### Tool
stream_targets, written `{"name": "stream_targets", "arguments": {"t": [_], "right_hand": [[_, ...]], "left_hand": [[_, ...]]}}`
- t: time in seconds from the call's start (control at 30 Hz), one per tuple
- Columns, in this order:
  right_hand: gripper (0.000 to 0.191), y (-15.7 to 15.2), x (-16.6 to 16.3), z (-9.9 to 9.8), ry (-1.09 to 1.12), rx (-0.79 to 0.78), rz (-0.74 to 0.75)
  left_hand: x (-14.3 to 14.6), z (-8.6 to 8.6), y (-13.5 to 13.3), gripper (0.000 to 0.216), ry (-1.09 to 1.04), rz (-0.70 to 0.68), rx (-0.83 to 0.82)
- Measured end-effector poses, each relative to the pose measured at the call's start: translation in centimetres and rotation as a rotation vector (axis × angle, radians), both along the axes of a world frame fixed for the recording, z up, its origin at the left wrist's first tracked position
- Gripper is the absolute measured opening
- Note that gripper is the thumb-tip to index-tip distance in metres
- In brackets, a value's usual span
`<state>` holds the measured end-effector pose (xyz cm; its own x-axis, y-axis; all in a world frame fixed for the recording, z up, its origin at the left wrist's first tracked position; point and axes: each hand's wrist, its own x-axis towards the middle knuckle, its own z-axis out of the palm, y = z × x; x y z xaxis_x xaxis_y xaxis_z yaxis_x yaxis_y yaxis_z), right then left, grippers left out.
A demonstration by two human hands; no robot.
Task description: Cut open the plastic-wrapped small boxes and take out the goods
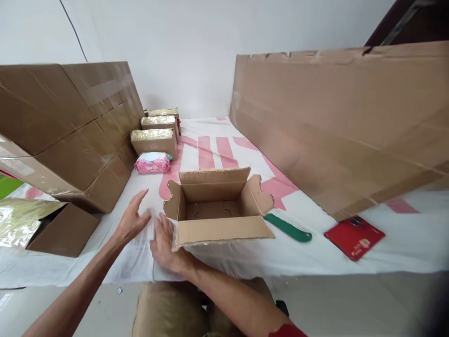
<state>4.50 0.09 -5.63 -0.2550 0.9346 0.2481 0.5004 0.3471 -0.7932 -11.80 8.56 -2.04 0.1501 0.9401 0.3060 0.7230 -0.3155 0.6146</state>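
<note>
An opened cardboard box [226, 229] sits on the cloth in front of me, its flaps folded outward and its inside bare. My left hand [133, 217] hovers to the left of it, thumb and fingers apart, holding nothing. Lower and closer to the box, my right hand [166, 241] lies by its left front corner with fingers stretched out; whether it touches the cardboard I cannot tell. The green handle of a tool [289, 228] rests at the box's right side, its far end hidden by the box.
Large cardboard panels stand at left [101, 126] and right [333, 126]. A pink wipes pack [152, 163] lies before several small boxes [156, 144]. At front left is a box with shiny wrapping [65, 229]. A red phone [355, 236] lies at right on the white-and-pink cloth [298, 260].
</note>
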Motion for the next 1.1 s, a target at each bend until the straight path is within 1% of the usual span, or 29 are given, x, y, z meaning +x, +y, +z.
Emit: {"name": "stream_targets", "arguments": {"t": [0.07,0.13,0.17,0.2,0.23,0.27,0.33,0.37,0.43,0.47,0.5,0.53,0.6,0.63,0.67,0.7,0.77,0.83,0.87,0.93,1.0,1.1], "right_hand": [[0.062,-3.6,2.2,1.0,-0.111,-0.074,0.143],[0.04,-7.1,5.7,2.1,-0.131,-0.102,0.29],[0.03,-8.8,7.8,2.7,-0.101,-0.11,0.326],[0.026,-10.3,10.0,3.2,-0.064,-0.124,0.309],[0.025,-11.5,12.3,3.7,-0.035,-0.133,0.26],[0.025,-12.6,14.5,4.2,-0.004,-0.136,0.179],[0.027,-13.9,18.7,5.0,0.047,-0.106,-0.029],[0.027,-14.2,20.6,5.4,0.06,-0.061,-0.143],[0.023,-13.9,23.8,5.9,0.056,0.07,-0.357],[0.026,-13.3,25.1,6.0,0.042,0.134,-0.437],[0.036,-12.4,26.2,6.2,0.029,0.181,-0.491],[0.051,-11.3,27.0,6.2,0.021,0.207,-0.52],[0.079,-8.8,27.8,6.3,0.033,0.202,-0.509],[0.086,-7.5,27.8,6.3,0.053,0.19,-0.478],[0.088,-6.4,27.6,6.4,0.079,0.181,-0.443],[0.085,-5.4,27.3,6.4,0.108,0.18,-0.41],[0.071,-4.0,26.5,6.3,0.166,0.197,-0.378],[0.056,-3.3,25.8,6.1,0.214,0.223,-0.401],[0.052,-3.2,25.6,5.9,0.231,0.227,-0.418],[0.05,-3.1,25.5,5.8,0.257,0.204,-0.433],[0.051,-3.0,25.7,5.8,0.293,0.15,-0.416],[0.052,-2.9,25.8,6.1,0.358,0.082,-0.362]], "left_hand": [[-0.5,0.2,-3.5,0.077,-0.029,-0.092,-0.039],[0.2,0.6,-6.0,0.08,-0.042,-0.152,-0.045],[0.9,0.8,-6.8,0.084,-0.053,-0.175,-0.035],[1.8,1.1,-7.4,0.09,-0.07,-0.195,-0.019],[2.9,1.3,-7.8,0.097,-0.095,-0.212,0.0],[3.9,1.5,-8.0,0.103,-0.131,-0.226,0.021],[5.9,1.8,-8.1,0.111,-0.237,-0.241,0.057],[6.8,1.9,-8.2,0.113,-0.303,-0.237,0.067],[8.2,1.9,-8.2,0.113,-0.44,-0.197,0.071],[8.8,1.9,-8.2,0.113,-0.499,-0.166,0.068],[9.4,1.9,-8.3,0.114,-0.549,-0.128,0.064],[9.9,2.1,-8.3,0.114,-0.588,-0.092,0.06],[10.8,2.6,-8.3,0.109,-0.641,-0.047,0.048],[11.2,3.0,-8.3,0.104,-0.658,-0.038,0.044],[11.5,3.3,-8.2,0.098,-0.665,-0.03,0.041],[11.7,3.7,-8.1,0.094,-0.665,-0.018,0.038],[12.2,4.2,-7.8,0.09,-0.654,0.021,0.026],[12.5,4.4,-7.7,0.089,-0.651,0.068,0.004],[12.7,4.5,-7.6,0.087,-0.658,0.085,-0.004],[13.2,4.4,-7.6,0.076,-0.664,0.104,-0.003],[13.8,4.3,-7.8,0.062,-0.659,0.097,0.002],[14.4,4.0,-8.2,0.053,-0.702,0.082,-0.004]]}}
